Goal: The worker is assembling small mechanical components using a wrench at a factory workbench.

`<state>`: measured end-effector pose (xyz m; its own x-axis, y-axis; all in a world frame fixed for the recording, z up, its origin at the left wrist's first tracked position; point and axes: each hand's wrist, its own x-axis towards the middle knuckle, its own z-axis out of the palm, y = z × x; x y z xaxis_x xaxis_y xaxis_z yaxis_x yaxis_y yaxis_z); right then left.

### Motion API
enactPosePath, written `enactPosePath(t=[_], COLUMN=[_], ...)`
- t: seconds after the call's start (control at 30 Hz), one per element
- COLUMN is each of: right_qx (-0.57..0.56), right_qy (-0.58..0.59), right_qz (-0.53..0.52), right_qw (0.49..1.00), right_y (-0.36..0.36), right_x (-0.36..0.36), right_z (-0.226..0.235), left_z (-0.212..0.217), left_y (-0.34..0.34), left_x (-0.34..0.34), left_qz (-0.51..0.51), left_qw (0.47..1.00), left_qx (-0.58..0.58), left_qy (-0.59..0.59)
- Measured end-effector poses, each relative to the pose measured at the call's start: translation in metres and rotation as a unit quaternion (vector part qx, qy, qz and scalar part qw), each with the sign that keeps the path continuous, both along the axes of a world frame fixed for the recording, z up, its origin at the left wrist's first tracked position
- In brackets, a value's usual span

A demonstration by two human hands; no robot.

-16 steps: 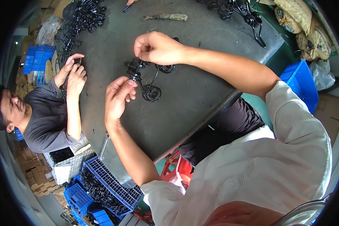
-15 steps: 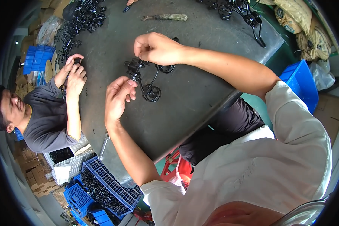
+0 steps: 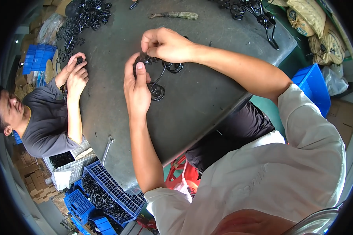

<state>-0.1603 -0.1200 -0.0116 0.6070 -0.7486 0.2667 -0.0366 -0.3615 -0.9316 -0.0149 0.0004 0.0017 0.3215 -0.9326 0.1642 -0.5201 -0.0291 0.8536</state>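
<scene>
Overhead: a person works at a dark desk [image 3: 208, 98].
Left hand [image 3: 137, 88]: fingers curled, pinching the black wire part [image 3: 157, 80] from the near side.
Right hand [image 3: 166, 44]: pinching its far end, apparently a small clip.
Part's line: runs between both hands, coiled ends resting on the desk.
Nearer hand: left.

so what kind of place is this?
Likely a small factory assembly bench. The left hand and right hand work a black wire part over a dark worktable, with a pile of like parts and blue crates nearby.
</scene>
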Motion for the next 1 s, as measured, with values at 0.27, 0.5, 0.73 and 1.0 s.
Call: enactPosePath(t=[0.27, 0.5, 0.73, 1.0], right_qx=[0.089, 0.211, -0.040, -0.184], right_qy=[-0.064, -0.084, -0.040, 0.160], right_qz=[0.011, 0.021, -0.022, -0.036], right_qw=[0.994, 0.974, 0.998, 0.969], right_y=[0.000, -0.010, -0.020, -0.018], right_x=[0.005, -0.002, -0.006, -0.010], right_z=[-0.003, -0.006, -0.003, 0.001], left_z=[-0.008, -0.016, -0.016, -0.017], left_y=[-0.005, -0.005, -0.006, -0.006], left_x=[0.000, -0.002, 0.000, 0.003], left_qz=[-0.001, 0.023, 0.023, 0.015], left_qw=[0.998, 0.994, 0.996, 0.996], left_qx=[0.024, -0.037, -0.011, -0.034], left_qy=[0.061, 0.099, 0.081, 0.077])
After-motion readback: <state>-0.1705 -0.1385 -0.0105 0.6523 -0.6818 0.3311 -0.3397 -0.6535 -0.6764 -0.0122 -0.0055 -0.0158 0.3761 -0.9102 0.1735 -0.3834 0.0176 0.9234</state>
